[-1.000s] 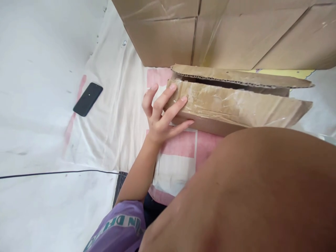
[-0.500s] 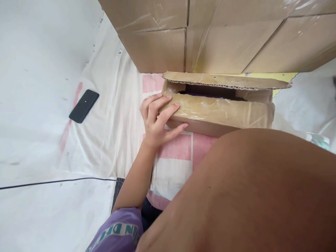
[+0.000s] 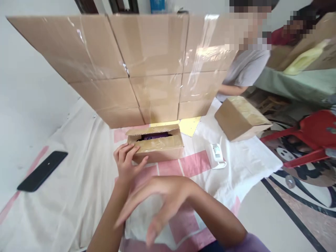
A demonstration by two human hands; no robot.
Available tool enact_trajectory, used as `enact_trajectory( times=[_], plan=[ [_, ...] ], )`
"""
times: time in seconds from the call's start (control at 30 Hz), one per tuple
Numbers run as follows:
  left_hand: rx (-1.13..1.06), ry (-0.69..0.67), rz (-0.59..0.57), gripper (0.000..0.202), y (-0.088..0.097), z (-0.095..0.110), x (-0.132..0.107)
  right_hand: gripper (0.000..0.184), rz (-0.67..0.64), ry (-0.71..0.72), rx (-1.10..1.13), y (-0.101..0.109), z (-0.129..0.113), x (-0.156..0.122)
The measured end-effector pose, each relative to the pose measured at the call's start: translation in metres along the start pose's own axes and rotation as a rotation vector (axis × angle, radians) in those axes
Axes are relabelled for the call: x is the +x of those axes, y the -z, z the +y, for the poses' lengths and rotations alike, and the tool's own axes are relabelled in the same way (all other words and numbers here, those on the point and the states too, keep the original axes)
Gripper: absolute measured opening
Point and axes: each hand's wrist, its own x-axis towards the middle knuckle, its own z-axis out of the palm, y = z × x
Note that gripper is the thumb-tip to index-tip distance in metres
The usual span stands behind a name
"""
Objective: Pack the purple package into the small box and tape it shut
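Head view: the left hand (image 3: pixel 126 159) clasps its grip on the left end of the small cardboard box (image 3: pixel 160 146), fingers over the taped flap and thumb on the front, likely to steady it. Tan and glossy with tape, the box gapes on something purple (image 3: pixel 153 137). It sits near the sheet's (image 3: pixel 78 196) far edge, below the cardboard wall (image 3: pixel 147 66). The blurred right hand (image 3: pixel 160 196) seems released, empty.

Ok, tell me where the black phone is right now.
In the head view the black phone lies on the white cloth at the far left, left of the left hand and the small cardboard box it touches.
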Motion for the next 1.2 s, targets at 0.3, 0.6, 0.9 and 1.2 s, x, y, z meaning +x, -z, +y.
enact_trajectory(
  times=[0.3,0.6,0.9,1.2],
  plan=[
    [0.099,0.134,0.181,0.058,0.005,0.07,0.015,0.03,1.815,-0.293,-0.261,0.024,0.018,-0.272],
    [-0.499,-0.171,-0.727,0.098,-0.092,0.236,0.027,0.044,1.494,-0.284,0.023,0.074,-0.003,-0.247],
    [-0.586,-0.149,-0.886,0.099,-0.156,0.217,0.03,0.05,1.348,-0.463,0.089,0.092,-0.01,-0.239],
    [-0.658,-0.116,-0.843,0.091,-0.158,0.217,0.028,0.051,1.656,-0.44,0.131,0.091,0.001,-0.214]
  ],
)
